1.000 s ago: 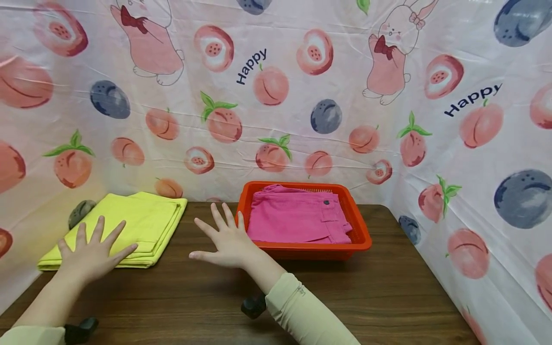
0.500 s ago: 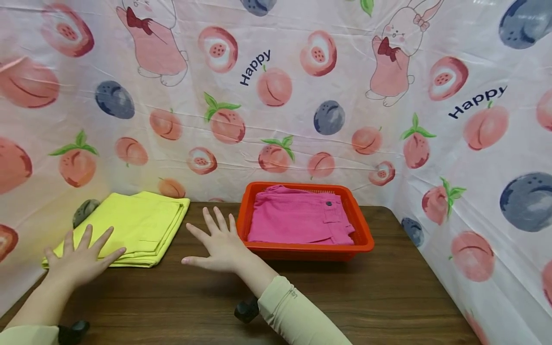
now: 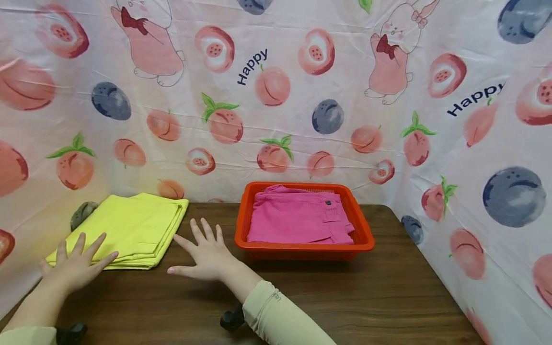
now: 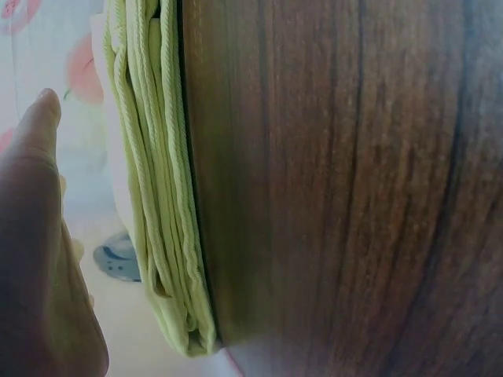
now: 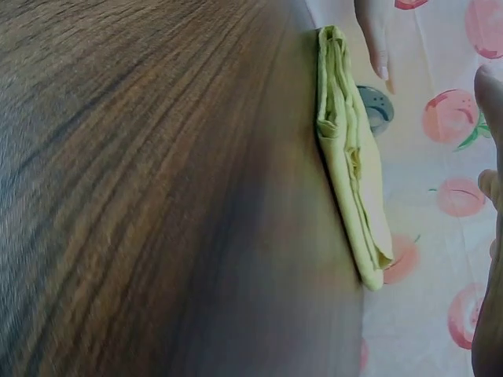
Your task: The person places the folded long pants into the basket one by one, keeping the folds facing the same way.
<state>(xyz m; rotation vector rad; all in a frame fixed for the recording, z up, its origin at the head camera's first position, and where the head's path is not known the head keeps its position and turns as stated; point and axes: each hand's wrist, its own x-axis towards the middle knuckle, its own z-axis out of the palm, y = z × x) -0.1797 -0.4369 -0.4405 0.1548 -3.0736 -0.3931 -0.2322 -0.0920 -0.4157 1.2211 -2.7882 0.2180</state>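
Observation:
Folded yellow cloth, perhaps trousers [image 3: 133, 225], lies at the far left of the table; its stacked layered edge [image 4: 153, 173] shows in the left wrist view. My left hand [image 3: 75, 268] is spread in front of its near edge, overlapping it in the head view. In the left wrist view, that hand appears raised above the tabletop, holding nothing. My right hand [image 3: 209, 256], fingers spread, hovers to the right of the yellow cloth and holds nothing. Folded pink trousers [image 3: 297, 218] with a dark button lie inside an orange-red plastic basket [image 3: 302, 247], right of my right hand.
The dark wood-grain table [image 3: 366, 297] reaches to a back and side hanging [image 3: 276, 115] printed with peaches and rabbits. Black camera mounts [image 3: 233, 318] sit under both wrists. The basket stands near the table's back edge.
My right hand has moved left and slightly lower, away from the basket and nearer the yellow cloth. My left hand has drifted a little left and down. Cloth and basket stay put.

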